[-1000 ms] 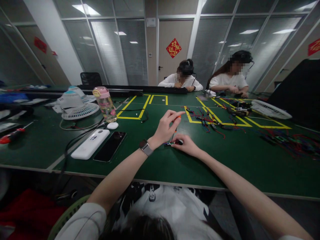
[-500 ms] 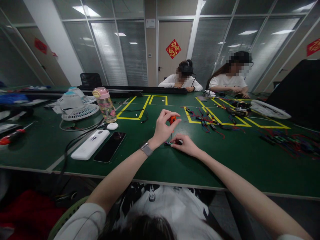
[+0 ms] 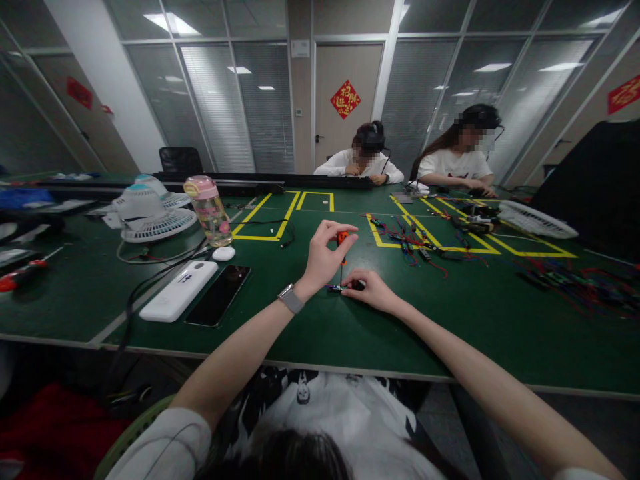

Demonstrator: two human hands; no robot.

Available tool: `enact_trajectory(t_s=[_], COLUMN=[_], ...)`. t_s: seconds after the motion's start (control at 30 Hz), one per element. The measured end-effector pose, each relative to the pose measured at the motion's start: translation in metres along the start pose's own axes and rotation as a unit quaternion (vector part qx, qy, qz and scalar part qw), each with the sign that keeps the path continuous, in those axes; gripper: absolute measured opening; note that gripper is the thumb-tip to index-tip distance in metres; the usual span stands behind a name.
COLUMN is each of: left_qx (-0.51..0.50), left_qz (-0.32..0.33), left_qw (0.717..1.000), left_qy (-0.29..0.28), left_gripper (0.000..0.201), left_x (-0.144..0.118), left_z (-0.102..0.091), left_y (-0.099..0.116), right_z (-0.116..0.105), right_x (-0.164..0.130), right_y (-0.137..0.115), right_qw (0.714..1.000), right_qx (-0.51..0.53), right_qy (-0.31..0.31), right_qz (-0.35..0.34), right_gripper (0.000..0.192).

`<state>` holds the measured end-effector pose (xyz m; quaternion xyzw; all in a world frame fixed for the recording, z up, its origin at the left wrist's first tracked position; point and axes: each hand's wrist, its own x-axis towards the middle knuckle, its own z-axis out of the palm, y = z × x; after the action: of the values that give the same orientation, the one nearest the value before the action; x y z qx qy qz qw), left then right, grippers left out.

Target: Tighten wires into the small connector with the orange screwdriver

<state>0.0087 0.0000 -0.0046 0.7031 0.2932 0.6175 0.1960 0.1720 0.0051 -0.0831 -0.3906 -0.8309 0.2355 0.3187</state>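
Small screwdriver (image 3: 342, 248) standing upright on a small connector part (image 3: 336, 288), centre of frame.

Left hand (image 3: 323, 257) is pinching the orange handle between thumb and fingertips; right hand (image 3: 369, 288) is pressing the part flat on the green table (image 3: 310, 320), fingers together. Judging by the tip resting in place, the screw work is under way, not finished. More wired parts (image 3: 410, 239) are lying unworked at centre right; phone (image 3: 219, 303) at left.

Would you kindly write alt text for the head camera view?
The left hand holds a small orange-handled screwdriver upright over a tiny part that the right hand steadies on a green table. Two people sit working at the far side.
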Motion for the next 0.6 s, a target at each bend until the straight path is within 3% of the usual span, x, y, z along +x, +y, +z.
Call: enact_trajectory(t_s=[0.17, 0.27, 0.47, 0.6], left_qx=[-0.089, -0.117, 0.033, 0.062], left_qz=[-0.025, -0.042, 0.022, 0.057], left_qw=[0.993, 0.989, 0.999, 0.996], left_qy=[-0.073, -0.078, 0.002, -0.021], left_gripper=[0.030, 0.029, 0.013, 0.024], left_x=[0.0039, 0.0042, 0.0025, 0.0021], left_z=[-0.0016, -0.0008, -0.0018, -0.0037], left_y=[-0.0020, -0.0047, -0.0051, -0.0027], right_z=[-0.0011, -0.0015, -0.0017, -0.0012], right_x=[0.0001, -0.0001, 0.0001, 0.0006], right_y=[-0.0005, -0.0012, -0.0018, -0.0003], right_qw=[1.000, 1.000, 1.000, 1.000], right_qx=[0.005, 0.006, -0.003, -0.006], right_qy=[-0.005, -0.004, -0.006, -0.004], right_qz=[-0.001, 0.003, 0.009, 0.004], right_gripper=[0.013, 0.014, 0.013, 0.012])
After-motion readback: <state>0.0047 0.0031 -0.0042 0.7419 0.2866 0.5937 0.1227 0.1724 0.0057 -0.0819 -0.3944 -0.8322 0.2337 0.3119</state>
